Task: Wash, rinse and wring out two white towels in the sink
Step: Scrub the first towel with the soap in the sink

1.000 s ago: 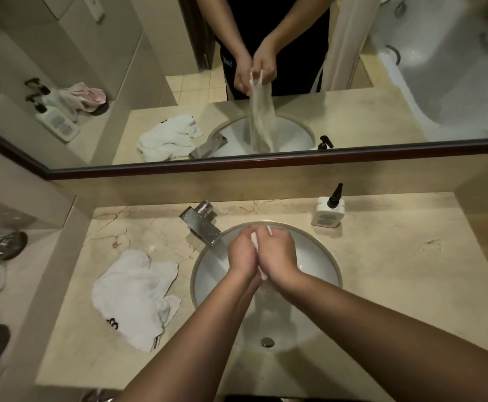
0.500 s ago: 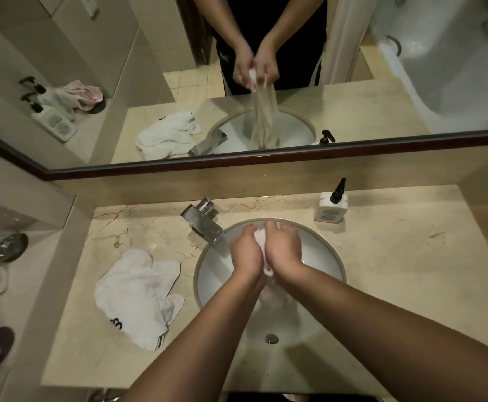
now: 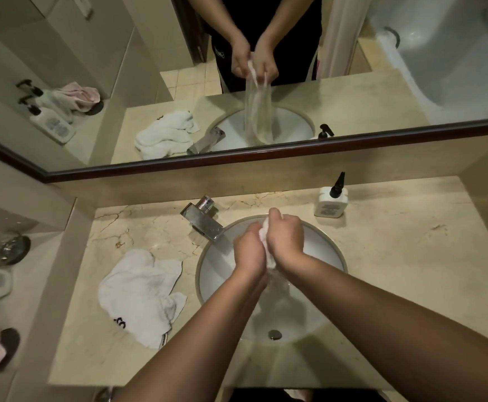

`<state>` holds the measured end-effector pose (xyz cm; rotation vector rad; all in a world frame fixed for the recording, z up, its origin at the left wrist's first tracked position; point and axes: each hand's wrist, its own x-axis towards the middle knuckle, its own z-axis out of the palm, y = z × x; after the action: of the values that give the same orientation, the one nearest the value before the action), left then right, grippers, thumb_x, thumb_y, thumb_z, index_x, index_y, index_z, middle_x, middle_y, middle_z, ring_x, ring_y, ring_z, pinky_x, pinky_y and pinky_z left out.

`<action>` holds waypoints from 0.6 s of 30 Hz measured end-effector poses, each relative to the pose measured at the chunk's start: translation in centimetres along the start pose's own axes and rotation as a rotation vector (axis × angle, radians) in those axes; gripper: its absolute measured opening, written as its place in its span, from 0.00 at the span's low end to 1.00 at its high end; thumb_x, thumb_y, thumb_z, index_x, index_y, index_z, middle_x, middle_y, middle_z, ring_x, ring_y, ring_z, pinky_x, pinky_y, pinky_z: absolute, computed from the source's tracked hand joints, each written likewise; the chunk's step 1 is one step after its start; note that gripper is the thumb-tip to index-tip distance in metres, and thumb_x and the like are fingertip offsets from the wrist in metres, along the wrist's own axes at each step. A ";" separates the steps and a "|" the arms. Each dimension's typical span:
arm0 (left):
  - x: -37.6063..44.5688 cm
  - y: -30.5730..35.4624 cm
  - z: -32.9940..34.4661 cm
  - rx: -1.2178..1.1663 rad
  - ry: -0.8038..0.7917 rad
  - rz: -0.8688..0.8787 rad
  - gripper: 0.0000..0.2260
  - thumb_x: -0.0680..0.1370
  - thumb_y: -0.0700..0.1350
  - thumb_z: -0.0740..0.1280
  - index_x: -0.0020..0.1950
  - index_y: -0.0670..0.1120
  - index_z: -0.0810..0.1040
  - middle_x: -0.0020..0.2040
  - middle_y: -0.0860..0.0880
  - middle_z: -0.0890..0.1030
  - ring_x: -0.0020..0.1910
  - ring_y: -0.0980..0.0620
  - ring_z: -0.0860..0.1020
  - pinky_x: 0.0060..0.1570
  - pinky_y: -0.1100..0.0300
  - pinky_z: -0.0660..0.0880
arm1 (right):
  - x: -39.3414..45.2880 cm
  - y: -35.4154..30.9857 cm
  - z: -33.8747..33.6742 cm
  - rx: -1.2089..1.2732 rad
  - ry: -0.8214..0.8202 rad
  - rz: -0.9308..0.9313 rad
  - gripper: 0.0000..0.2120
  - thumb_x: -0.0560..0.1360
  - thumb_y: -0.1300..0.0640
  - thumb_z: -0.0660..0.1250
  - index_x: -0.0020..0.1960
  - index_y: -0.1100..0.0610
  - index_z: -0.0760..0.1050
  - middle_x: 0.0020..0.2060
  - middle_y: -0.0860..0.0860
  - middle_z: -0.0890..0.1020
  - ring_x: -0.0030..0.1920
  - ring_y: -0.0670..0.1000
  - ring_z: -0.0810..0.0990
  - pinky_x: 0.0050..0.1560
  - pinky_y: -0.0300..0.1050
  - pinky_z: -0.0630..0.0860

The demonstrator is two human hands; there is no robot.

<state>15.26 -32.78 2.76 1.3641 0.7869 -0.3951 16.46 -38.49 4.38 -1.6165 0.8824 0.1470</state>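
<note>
Over the round white sink (image 3: 328, 250) my left hand (image 3: 248, 246) and my right hand (image 3: 286, 235) are pressed together, both gripping one wet white towel (image 3: 264, 235). Only a bunched bit of it shows between the palms; the rest hangs blurred below them into the basin, as the mirror also shows. A second white towel (image 3: 139, 291) with black lettering lies crumpled on the marble counter, left of the sink and apart from both hands.
A chrome faucet (image 3: 203, 219) stands at the sink's back left, close to my left hand. A white pump bottle (image 3: 331, 200) sits behind the sink on the right. The drain (image 3: 274, 334) is uncovered. A mirror (image 3: 62, 134) spans the wall; a side ledge at left holds small items.
My hands have kept hold of the towel and rubbed it, the right hand sliding slightly forward of the left. The towel on the counter has not moved.
</note>
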 end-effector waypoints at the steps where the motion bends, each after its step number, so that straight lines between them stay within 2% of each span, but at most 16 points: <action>1: -0.1 0.0 0.2 0.005 0.011 0.022 0.14 0.78 0.43 0.63 0.32 0.45 0.76 0.27 0.48 0.77 0.25 0.51 0.75 0.30 0.62 0.69 | 0.5 -0.2 -0.2 0.005 0.025 0.026 0.18 0.76 0.53 0.59 0.30 0.58 0.72 0.35 0.59 0.81 0.40 0.61 0.80 0.40 0.50 0.73; 6: 0.8 1.0 -1.2 -0.059 0.077 -0.048 0.20 0.79 0.44 0.61 0.27 0.46 0.70 0.23 0.50 0.71 0.25 0.50 0.71 0.22 0.67 0.66 | -2.6 1.2 1.0 -0.090 -0.159 -0.059 0.16 0.77 0.51 0.60 0.38 0.60 0.79 0.37 0.56 0.83 0.41 0.59 0.81 0.42 0.47 0.74; 9: 0.4 -0.1 -0.5 -0.032 0.018 -0.051 0.15 0.77 0.46 0.64 0.31 0.45 0.76 0.29 0.46 0.77 0.30 0.47 0.76 0.32 0.61 0.71 | -0.4 0.9 0.5 -0.026 -0.054 0.013 0.17 0.76 0.52 0.59 0.32 0.59 0.73 0.33 0.56 0.81 0.40 0.60 0.80 0.41 0.49 0.74; 11: -0.1 -0.4 -0.2 -0.004 0.016 -0.042 0.17 0.78 0.46 0.63 0.29 0.45 0.75 0.28 0.47 0.77 0.28 0.48 0.76 0.33 0.60 0.70 | 0.4 1.1 0.1 0.016 -0.004 0.054 0.17 0.76 0.52 0.59 0.33 0.59 0.74 0.36 0.58 0.83 0.41 0.61 0.82 0.42 0.51 0.77; 15: 0.5 0.0 -1.2 -0.045 0.093 -0.095 0.14 0.80 0.45 0.63 0.34 0.43 0.74 0.25 0.49 0.74 0.28 0.49 0.73 0.30 0.60 0.69 | -1.9 2.8 1.1 -0.079 -0.117 -0.035 0.17 0.77 0.52 0.59 0.32 0.57 0.73 0.35 0.57 0.81 0.40 0.60 0.80 0.40 0.48 0.73; 18: 0.9 -0.5 -1.5 -0.064 0.016 -0.147 0.12 0.78 0.48 0.64 0.39 0.43 0.77 0.32 0.45 0.79 0.33 0.46 0.78 0.38 0.58 0.74 | -0.5 3.2 0.9 -0.049 -0.107 -0.018 0.16 0.76 0.51 0.60 0.38 0.60 0.77 0.37 0.57 0.83 0.42 0.60 0.82 0.43 0.49 0.76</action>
<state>15.16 -31.32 1.71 1.2556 0.9088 -0.4702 14.48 -37.43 1.92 -1.6460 0.7864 0.2419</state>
